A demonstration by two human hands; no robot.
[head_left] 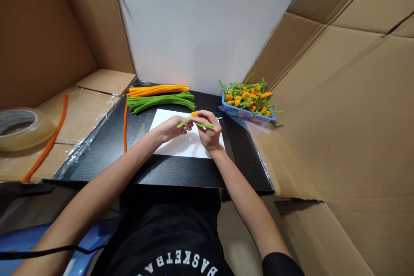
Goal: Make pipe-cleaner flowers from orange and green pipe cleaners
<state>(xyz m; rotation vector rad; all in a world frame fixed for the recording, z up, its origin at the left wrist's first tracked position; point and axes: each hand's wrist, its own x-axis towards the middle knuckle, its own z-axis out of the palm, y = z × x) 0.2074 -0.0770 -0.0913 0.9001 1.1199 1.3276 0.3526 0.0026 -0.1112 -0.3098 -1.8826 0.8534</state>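
Here, a short green chenille stem [195, 123] topped by a small orange tuft [194, 114] was held above a white paper sheet [181, 148] lying at the middle of a black desk [181, 177]. It was gripped between both bare hands: the left hand [173, 128] was closed narrowly on the stem, while the right hand [209, 130] was curled around the tuft end, so that the way the orange part was joined could not be told. Behind the sheet, a bundle of loose orange chenille stems [158, 90] and a bundle of loose green chenille stems [161, 102] were laid side by side. To the right, a shallow blue plastic basket [246, 115] was seen heaped with green stems carrying orange tufts [249, 97]. A single orange chenille stem [124, 127] was lying on the desk to the left, and another long orange chenille stem [48, 138] was lying on brown cardboard [87, 112] near a roll of clear packing tape [22, 129]. Judging from the heap, many pieces appeared finished, one was in the hands, and both bundles were left unused
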